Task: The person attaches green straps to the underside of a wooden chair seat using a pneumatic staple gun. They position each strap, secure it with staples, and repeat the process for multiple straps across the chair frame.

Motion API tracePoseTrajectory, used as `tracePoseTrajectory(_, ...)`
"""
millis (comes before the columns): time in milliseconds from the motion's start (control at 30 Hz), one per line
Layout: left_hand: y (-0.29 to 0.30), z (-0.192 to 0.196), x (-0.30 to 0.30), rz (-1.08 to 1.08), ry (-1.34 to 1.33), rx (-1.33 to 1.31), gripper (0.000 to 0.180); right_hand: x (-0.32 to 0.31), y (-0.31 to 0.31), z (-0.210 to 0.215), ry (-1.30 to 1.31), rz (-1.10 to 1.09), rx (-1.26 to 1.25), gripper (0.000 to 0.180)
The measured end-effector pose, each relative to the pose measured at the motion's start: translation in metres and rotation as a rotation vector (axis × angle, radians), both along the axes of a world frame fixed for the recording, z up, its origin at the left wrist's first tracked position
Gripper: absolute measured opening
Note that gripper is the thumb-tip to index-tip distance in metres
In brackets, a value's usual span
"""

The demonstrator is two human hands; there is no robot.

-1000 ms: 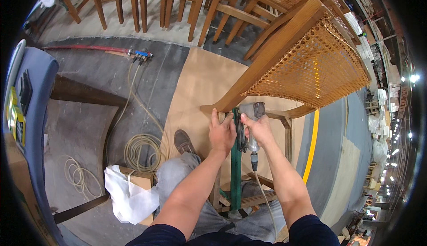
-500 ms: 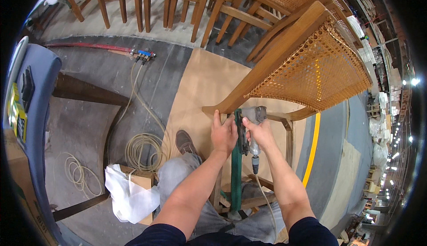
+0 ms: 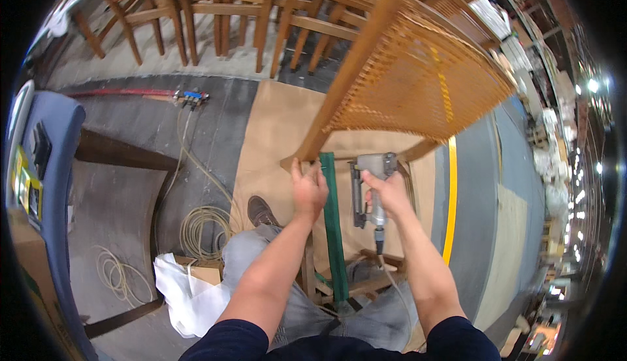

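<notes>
We see the right hand (image 3: 390,194) wrapped around a grey air stapler (image 3: 375,163), just right of a green strap (image 3: 334,243). The left hand (image 3: 309,194) bends its fingers at the near end of the cane-backed chair (image 3: 418,74); whether they pinch anything, we cannot tell. At left, a yellow-and-black package (image 3: 31,195) bears print too small to read.

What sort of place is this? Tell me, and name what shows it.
Probably a furniture workshop or factory: a row of wooden chairs, a grey pneumatic gun in the right hand, and a coiled hose on the floor.
</notes>
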State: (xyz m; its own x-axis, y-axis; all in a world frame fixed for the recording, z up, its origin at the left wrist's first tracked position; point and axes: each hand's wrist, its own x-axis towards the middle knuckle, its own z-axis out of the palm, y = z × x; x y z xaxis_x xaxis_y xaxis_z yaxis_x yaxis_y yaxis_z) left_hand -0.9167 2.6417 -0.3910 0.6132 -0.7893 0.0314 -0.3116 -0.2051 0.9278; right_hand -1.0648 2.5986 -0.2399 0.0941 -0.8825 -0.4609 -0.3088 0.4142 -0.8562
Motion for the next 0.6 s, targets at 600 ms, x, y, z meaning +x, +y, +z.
tracePoseTrajectory(600, 0.081, 0.007, -0.03, -0.167, 0.574, 0.423, 0.06, -0.432, 0.427, 0.048, -0.01, -1.273, 0.16, 0.043)
